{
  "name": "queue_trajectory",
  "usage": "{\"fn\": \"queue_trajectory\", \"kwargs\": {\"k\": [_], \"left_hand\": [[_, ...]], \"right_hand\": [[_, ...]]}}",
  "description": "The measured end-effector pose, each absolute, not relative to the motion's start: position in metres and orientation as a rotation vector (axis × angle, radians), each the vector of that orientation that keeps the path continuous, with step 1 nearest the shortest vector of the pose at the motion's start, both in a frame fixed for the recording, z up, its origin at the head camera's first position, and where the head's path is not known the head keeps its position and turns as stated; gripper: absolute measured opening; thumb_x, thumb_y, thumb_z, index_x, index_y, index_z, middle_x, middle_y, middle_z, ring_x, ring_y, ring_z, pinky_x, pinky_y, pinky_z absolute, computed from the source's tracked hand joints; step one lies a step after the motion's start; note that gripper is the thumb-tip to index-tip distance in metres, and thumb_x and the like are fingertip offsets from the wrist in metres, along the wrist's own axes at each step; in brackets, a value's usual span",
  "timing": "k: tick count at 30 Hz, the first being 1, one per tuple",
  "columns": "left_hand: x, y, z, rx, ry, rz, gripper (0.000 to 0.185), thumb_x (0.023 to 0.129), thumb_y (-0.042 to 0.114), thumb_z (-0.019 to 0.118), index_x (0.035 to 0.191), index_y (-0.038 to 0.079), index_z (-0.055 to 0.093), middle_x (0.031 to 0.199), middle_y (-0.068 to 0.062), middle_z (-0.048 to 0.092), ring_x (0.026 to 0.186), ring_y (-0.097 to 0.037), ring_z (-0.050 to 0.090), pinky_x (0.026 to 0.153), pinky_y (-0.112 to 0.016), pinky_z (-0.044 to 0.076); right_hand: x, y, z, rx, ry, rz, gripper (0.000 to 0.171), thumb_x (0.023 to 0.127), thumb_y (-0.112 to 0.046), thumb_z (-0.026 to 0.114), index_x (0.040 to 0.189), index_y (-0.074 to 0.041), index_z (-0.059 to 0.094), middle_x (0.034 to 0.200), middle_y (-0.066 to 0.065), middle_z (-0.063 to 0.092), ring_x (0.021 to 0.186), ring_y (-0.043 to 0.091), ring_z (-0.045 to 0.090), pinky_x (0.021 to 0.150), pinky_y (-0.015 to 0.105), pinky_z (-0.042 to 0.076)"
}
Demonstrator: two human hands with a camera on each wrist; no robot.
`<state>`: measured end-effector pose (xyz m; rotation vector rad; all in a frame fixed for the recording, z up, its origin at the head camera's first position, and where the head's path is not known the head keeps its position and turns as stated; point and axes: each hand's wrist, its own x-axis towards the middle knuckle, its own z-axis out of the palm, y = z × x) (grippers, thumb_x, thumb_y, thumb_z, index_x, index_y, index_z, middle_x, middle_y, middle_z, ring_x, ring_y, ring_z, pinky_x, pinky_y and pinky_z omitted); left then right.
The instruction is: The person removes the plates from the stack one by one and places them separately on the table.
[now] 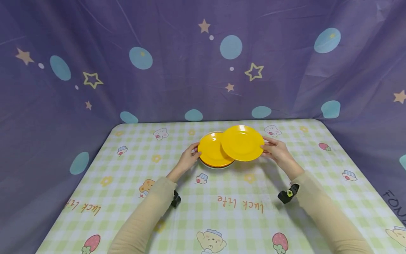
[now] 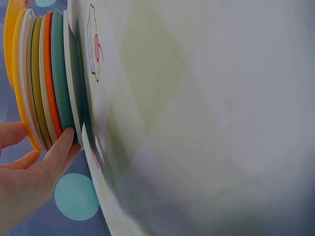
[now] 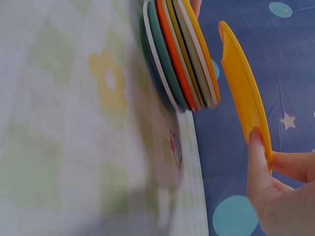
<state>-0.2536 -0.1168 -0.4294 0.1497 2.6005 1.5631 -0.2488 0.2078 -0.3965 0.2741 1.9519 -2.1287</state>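
- At mid-surface [image 1: 177,218], the right hand [image 1: 277,151] pinches a lifted yellow plate [image 1: 242,143] by its rim, empty.
- The left hand [image 1: 188,158] steadies the plate stack [image 1: 213,152], fingers relaxed on its edge.
- Open checked cloth surrounds them.

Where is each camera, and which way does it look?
Head: worn on the head, looks down at the checked table, both hands and sleeves.
Left wrist: sideways at the stack of coloured round plates; left hand touches it.
Right wrist: right hand pinches the lifted yellow round plate.
All share the stack.
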Motion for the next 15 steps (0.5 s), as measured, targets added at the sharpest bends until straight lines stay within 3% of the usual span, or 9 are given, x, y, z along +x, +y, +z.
{"fn": "queue_trajectory", "kwargs": {"k": [15], "left_hand": [[-0.254, -0.118, -0.430, 0.143, 2.606, 1.547, 0.047, 0.090, 0.012, 0.049, 0.134, 0.006, 0.035, 0.135, -0.016, 0.038, 0.105, -0.027, 0.053, 0.077, -0.030, 0.052]], "right_hand": [[-0.246, 0.248, -0.404, 0.365, 2.047, -2.013, 0.059, 0.088, -0.007, 0.051, 0.140, -0.009, 0.023, 0.090, -0.006, 0.054, 0.068, 0.006, 0.060, 0.087, 0.033, 0.047]]}}
